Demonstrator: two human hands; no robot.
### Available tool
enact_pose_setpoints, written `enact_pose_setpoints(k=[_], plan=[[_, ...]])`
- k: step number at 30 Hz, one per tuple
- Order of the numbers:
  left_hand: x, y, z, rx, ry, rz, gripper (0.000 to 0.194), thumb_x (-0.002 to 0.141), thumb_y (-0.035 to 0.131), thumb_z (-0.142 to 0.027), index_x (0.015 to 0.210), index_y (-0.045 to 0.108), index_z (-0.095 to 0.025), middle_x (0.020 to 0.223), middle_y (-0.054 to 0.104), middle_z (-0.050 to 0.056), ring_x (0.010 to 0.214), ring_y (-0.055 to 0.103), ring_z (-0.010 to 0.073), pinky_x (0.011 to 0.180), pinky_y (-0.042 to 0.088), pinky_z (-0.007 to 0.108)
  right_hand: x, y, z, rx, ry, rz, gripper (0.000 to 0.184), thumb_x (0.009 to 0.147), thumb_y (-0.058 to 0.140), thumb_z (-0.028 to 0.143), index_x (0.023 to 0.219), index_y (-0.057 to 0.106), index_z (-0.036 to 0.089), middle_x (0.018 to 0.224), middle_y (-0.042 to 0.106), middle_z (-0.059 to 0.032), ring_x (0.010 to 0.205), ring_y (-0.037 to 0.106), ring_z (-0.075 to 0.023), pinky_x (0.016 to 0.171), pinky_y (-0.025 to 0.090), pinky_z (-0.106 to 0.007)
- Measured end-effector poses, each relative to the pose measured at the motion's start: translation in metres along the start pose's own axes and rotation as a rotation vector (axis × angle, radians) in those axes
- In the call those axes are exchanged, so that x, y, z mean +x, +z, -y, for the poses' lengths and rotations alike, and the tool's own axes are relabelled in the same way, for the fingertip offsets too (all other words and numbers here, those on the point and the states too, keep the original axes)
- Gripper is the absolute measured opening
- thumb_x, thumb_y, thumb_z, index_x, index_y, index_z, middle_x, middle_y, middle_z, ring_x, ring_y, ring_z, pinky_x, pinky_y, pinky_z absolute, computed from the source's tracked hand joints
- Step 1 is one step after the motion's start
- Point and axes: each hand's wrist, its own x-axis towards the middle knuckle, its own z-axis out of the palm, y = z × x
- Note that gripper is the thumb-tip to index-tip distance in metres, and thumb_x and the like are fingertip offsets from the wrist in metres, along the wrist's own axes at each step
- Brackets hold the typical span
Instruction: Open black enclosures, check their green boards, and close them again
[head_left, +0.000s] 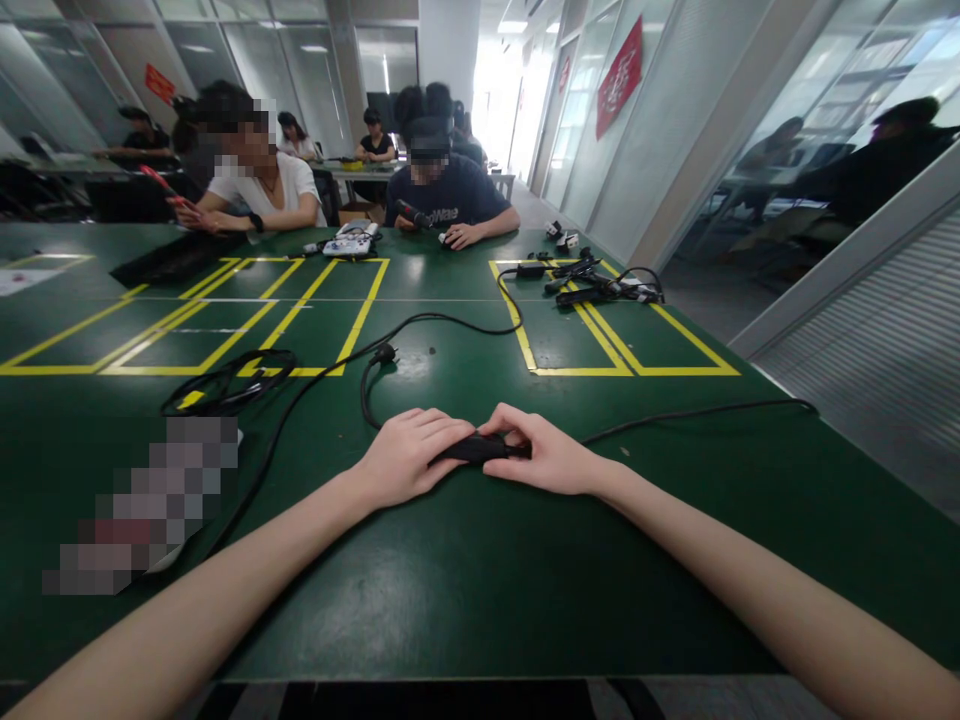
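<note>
A black power adapter (478, 449) lies low over the green table (390, 590), directly in front of me. My left hand (415, 452) is wrapped over its left end, with the palm down. At the other end, my right hand (536, 450) grips it between thumb and fingers, where a dark cable end seems to meet it. From behind my left hand a short black cord runs up to a plug (385, 353). Another black cable (705, 409) leads from my right hand to the table's right side. The exact joint is partly hidden by my fingers.
A coiled black cable (232, 385) lies left, above a pixelated flat object (161, 500). A long cord (431, 316) crosses the table to tangled cables (600, 285) at the far right. Yellow tape (585, 372) marks rectangles. Two people sit across, beside a white power strip (351, 239).
</note>
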Motion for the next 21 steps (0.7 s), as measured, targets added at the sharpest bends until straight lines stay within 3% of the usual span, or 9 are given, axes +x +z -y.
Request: enact_pose_setpoints(k=[4,8,11,14,16,21], plan=[[0.000,0.002,-0.001,-0.003,0.041,-0.055,0.030,0.107,0.050,-0.036,0.128,0.063,-0.018,0.113,0.077,0.011,0.104,0.073,0.0232,0.086,0.057,0.036,0.003,-0.002,0.001,0.241,0.055,0.023,0.038,0.084,0.079,0.048,0.098,0.057,0.020,0.091,0.066,0.0004,0.072,0.060,-0.0122,0.062,0.050,-0.024],[0.001,0.001,-0.004,-0.031,0.017,-0.148,0.035,0.102,0.060,-0.035,0.134,0.060,-0.020,0.119,0.076,0.010,0.110,0.071,0.0242,0.092,0.058,0.039,0.008,-0.009,-0.001,0.349,0.082,-0.001,0.043,0.076,0.086,0.052,0.087,0.058,0.020,0.087,0.067,-0.0001,0.078,0.059,-0.0139,0.068,0.048,-0.026],[0.001,-0.004,-0.005,0.032,0.006,-0.298,0.045,0.098,0.064,-0.028,0.142,0.054,-0.023,0.136,0.068,0.012,0.129,0.061,0.0280,0.107,0.052,0.047,0.006,-0.030,-0.005,0.447,0.202,-0.054,0.046,0.073,0.087,0.053,0.085,0.055,0.022,0.085,0.072,-0.0010,0.056,0.046,-0.0089,0.051,0.034,-0.023],[0.000,-0.008,-0.006,0.117,-0.053,-0.428,0.044,0.095,0.064,-0.022,0.138,0.058,-0.024,0.142,0.063,0.013,0.139,0.052,0.0320,0.113,0.045,0.053,0.002,-0.061,-0.007,0.544,0.246,-0.278,0.049,0.071,0.087,0.054,0.081,0.048,0.025,0.082,0.074,-0.0006,0.043,0.023,-0.0054,0.044,0.012,-0.024],[-0.002,-0.007,-0.004,0.108,-0.089,-0.378,0.040,0.096,0.062,-0.020,0.136,0.059,-0.023,0.139,0.064,0.013,0.138,0.052,0.0311,0.112,0.046,0.052,-0.002,-0.083,-0.009,0.601,0.189,-0.454,0.050,0.070,0.086,0.054,0.078,0.046,0.025,0.084,0.075,0.0000,0.042,0.016,-0.0045,0.045,0.010,-0.026],[-0.005,0.006,0.003,0.041,-0.180,-0.033,0.051,0.096,0.062,-0.028,0.146,0.055,-0.022,0.155,0.050,0.016,0.147,0.042,0.0351,0.117,0.042,0.057,-0.021,-0.135,-0.019,0.613,0.029,-0.852,0.035,0.074,0.073,0.056,0.088,0.061,0.026,0.097,0.076,-0.0021,0.042,0.008,-0.0052,0.043,0.010,-0.029]])
